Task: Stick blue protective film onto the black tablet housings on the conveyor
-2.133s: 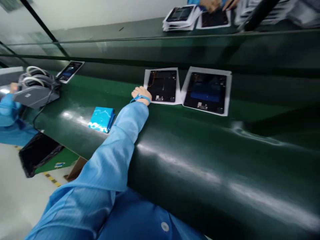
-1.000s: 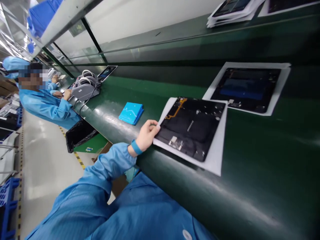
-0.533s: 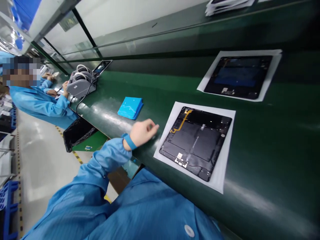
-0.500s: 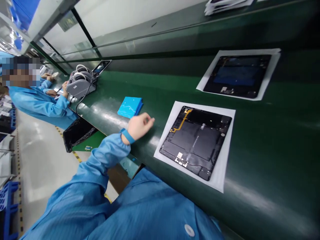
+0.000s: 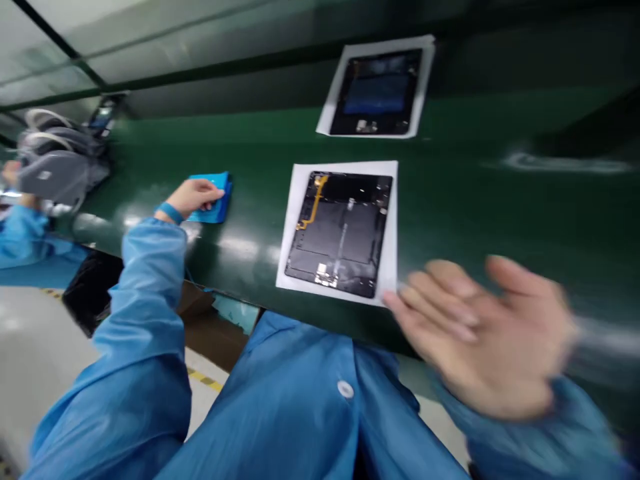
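My left hand [image 5: 194, 197] is over a small stack of blue sheets [image 5: 219, 208], its thumb and fingers drawn together; whether anything is between them is too small to tell. An opened tablet housing [image 5: 337, 233] with an orange flex strip lies on a white foam sheet [image 5: 290, 223] in the middle of the table. To its right, my right hand [image 5: 490, 327] is raised palm up, blurred, with fingers loosely curled apart and nothing in it. Its fingertips are near the sheet's lower right corner.
A second tablet housing [image 5: 377, 93] lies on white foam farther back on the green table [image 5: 260, 140]. Grey devices with pale hoses [image 5: 60, 167] stand at the left, beside another person's hand and blue sleeve [image 5: 25, 230]. A dark device [image 5: 104, 115] leans behind them.
The view has swung to the right. My left hand has moved from beside the blue stack to over it, and my right hand has come into view.
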`<state>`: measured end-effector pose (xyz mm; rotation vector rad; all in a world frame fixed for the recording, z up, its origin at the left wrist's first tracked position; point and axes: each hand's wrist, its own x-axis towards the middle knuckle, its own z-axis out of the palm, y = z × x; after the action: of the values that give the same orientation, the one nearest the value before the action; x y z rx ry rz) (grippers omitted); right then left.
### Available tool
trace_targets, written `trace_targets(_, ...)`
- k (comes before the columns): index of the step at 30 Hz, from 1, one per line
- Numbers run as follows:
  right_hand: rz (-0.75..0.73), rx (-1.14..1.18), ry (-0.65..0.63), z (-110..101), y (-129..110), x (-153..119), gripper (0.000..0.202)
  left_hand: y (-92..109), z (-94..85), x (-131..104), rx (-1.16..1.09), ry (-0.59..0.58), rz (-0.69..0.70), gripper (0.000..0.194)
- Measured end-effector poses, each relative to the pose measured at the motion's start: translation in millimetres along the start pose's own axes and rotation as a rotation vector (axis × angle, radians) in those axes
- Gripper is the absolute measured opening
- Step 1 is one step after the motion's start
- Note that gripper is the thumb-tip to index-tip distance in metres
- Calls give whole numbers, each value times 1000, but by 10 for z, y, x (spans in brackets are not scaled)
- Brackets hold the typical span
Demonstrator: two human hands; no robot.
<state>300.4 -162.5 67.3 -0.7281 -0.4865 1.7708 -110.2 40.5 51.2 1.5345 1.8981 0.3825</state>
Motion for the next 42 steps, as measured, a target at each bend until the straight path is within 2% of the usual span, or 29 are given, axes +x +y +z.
trace_targets(3,93,82,74,-18,126,-11,40,-70,-58,85,-24,-42,34,20)
trace_targets(6,100,91,88,-5,228,53,37,-99,-86,127,-29,-71,39,19)
trace_targets(10,91,70,67,34,276,102,35,-57,-144,43,-21,-25,57,20)
trace_targets(11,86,61,63,43,284,109,35,-36,-163,-11,-19,24,70,20)
trace_targets(13,80,45,55,59,306,125,37,21,-188,-174,-3,204,138,21)
trace_targets(16,82,29,35,91,349,158,38,157,-131,-568,59,491,404,34)
trace_targets(17,84,28,32,106,363,172,37,216,-77,-726,71,517,511,36)
trace_targets(20,86,19,26,167,411,224,39,406,177,-1184,-2,418,681,23)
trace_targets(23,46,-96,22,256,492,291,42,559,488,-1496,-73,272,829,9)
trace_targets(27,-172,-565,76,417,638,373,37,666,805,-1663,-145,-65,930,9)
trace_targets(30,-196,-780,36,523,707,408,42,690,913,-1695,-251,-243,911,10)
trace_targets(33,-178,-817,3,566,716,422,39,680,941,-1697,-345,-319,847,14)
trace_targets(39,-163,-943,-61,501,668,403,43,639,956,-1623,-486,-378,766,21)
trace_targets(42,-191,-1042,-81,473,652,369,37,639,994,-1618,-479,-362,796,19)
